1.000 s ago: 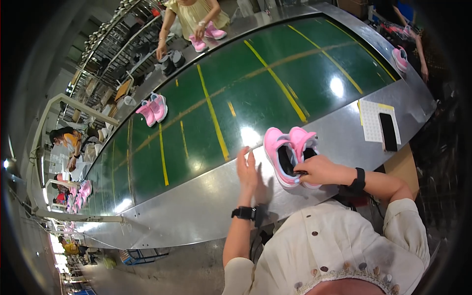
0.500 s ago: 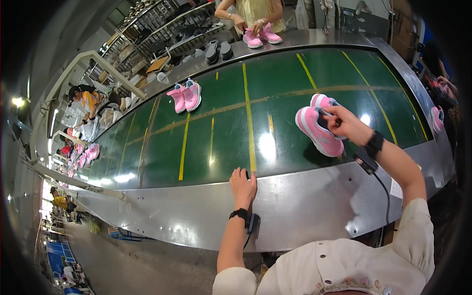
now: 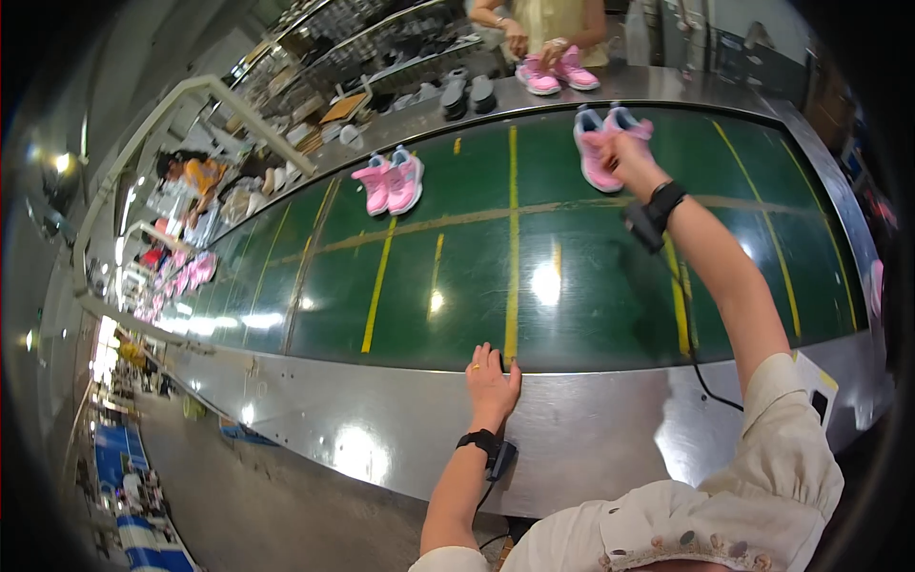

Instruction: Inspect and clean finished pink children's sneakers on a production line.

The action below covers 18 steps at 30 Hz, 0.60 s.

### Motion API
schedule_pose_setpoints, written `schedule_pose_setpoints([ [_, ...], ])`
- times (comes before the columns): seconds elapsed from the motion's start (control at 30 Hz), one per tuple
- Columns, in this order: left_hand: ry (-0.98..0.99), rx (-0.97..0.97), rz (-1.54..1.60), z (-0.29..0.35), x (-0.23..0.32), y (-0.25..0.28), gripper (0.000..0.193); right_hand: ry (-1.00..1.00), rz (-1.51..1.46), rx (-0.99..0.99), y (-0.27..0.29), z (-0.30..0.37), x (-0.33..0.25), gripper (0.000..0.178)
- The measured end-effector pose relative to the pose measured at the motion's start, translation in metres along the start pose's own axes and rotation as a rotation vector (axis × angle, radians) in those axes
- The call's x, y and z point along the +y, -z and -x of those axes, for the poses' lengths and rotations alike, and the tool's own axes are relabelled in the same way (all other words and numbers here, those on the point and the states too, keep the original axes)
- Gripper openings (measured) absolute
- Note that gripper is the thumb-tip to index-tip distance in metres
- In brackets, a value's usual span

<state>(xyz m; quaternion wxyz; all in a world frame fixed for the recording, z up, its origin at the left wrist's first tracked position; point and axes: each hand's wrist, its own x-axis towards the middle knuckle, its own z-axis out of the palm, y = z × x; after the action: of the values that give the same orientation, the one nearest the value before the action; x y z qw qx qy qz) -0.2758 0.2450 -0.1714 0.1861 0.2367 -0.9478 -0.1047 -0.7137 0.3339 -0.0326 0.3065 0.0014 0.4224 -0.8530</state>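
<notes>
My right hand (image 3: 631,164) reaches to the far side of the green conveyor belt (image 3: 457,286), its fingers closed on a pair of pink sneakers (image 3: 593,157). The two shoes stand side by side, and the hand partly hides the right one. My left hand (image 3: 493,383) lies on the near metal edge of the belt, fingers stretched out, with nothing in it. Further left on the belt, another pair of pink sneakers (image 3: 405,181) stands upright. Both my wrists carry dark bands with a small device and a cable.
Across the belt a person's hands (image 3: 548,52) work on pink sneakers (image 3: 540,76) on the metal ledge, beside grey shoes (image 3: 483,93). More pink shoes (image 3: 195,271) are at the far left. A white frame (image 3: 238,110) arches over the belt.
My right hand has carried the pink sneakers away from me to the belt's far side, turning them upright. My left hand stays on the near edge. The view has shifted slightly.
</notes>
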Motion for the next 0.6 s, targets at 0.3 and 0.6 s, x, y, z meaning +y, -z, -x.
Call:
schedule_pose_setpoints([
  [0.3,0.055,0.106,0.161,-0.002,-0.003,0.013,0.034,-0.376,0.139,-0.006,0.114,0.193,0.135,0.023],
  [0.6,0.043,0.126,0.043,0.01,-0.013,0.006,0.039,0.248,0.408,0.469,0.309,0.289,0.089,0.02],
])
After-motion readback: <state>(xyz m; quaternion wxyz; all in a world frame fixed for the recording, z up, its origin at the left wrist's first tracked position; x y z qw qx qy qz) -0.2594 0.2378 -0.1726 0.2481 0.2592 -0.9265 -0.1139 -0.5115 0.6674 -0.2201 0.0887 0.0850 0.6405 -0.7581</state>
